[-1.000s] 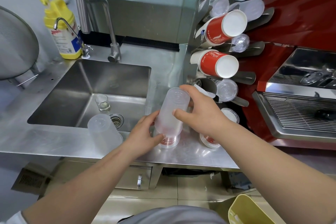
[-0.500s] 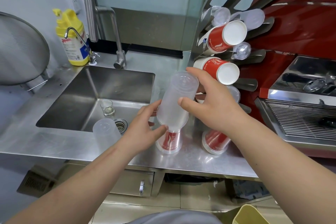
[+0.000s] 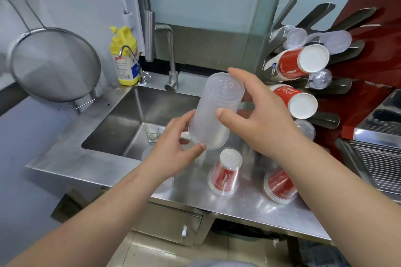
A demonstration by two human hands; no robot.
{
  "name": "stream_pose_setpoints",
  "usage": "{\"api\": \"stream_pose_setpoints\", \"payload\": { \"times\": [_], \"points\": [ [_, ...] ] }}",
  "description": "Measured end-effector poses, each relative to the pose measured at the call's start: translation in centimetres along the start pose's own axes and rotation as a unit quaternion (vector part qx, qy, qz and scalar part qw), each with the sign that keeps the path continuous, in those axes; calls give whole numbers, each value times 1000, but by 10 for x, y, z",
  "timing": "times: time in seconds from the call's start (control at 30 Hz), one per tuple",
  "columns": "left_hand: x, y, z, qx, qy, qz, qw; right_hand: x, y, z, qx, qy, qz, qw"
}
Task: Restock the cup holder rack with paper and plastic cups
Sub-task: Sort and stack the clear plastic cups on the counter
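While holding the frosted plastic cup (image 3: 217,110) above the counter (image 3: 217,206), grips it at both ends. Clasps the open rim end, low and near, with the left hand (image 3: 173,149), thumb beneath and fingers round the far side. Cups the closed base end, higher and farther, with the right hand (image 3: 256,123), thumb on the near wall and fingers spread over the top. Cannot tell whether one cup or a nested few. Tilts it base up, leaning right toward the cup holder rack (image 3: 338,17). Hangs it just above an upturned red paper cup (image 3: 225,171) on the counter, apart from it, with a second red cup (image 3: 280,184) farther right, partly behind the right forearm.

Looks to be midway through the plastic-cup step: cup in hand, not yet seated. Shows the rack at far right already carrying two red paper cups (image 3: 301,63) (image 3: 295,102) and a few clear ones between its prongs, upper prongs bare.

Calls next, probably, for swinging right, turning the cup nearly level and sliding it between free prongs without knocking the paper cups nearby. Calls too for a firm clasp, smooth walls being likely slippery.

Reaches both forearms in from the near edge, left from near left, right from near right, wrists bent toward each other. Leaves the sink (image 3: 121,128) on the left out of it.
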State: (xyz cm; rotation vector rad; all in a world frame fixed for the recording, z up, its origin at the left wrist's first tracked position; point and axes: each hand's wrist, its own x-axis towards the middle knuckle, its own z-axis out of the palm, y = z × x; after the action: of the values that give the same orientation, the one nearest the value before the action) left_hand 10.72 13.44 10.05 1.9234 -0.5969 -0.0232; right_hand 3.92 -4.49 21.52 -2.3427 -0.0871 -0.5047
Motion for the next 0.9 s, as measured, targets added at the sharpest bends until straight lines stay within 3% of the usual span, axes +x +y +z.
{"api": "stream_pose_setpoints", "payload": {
  "times": [0.43, 0.9],
  "points": [
    [-20, -17, -60, 50, 63, -25, 996, 23, -33, 47, 58, -65, -45, 995],
    [-54, -62, -70, 66, 75, -81, 992, 20, -26, 101, 76, -149, -18, 986]
  ]
}}
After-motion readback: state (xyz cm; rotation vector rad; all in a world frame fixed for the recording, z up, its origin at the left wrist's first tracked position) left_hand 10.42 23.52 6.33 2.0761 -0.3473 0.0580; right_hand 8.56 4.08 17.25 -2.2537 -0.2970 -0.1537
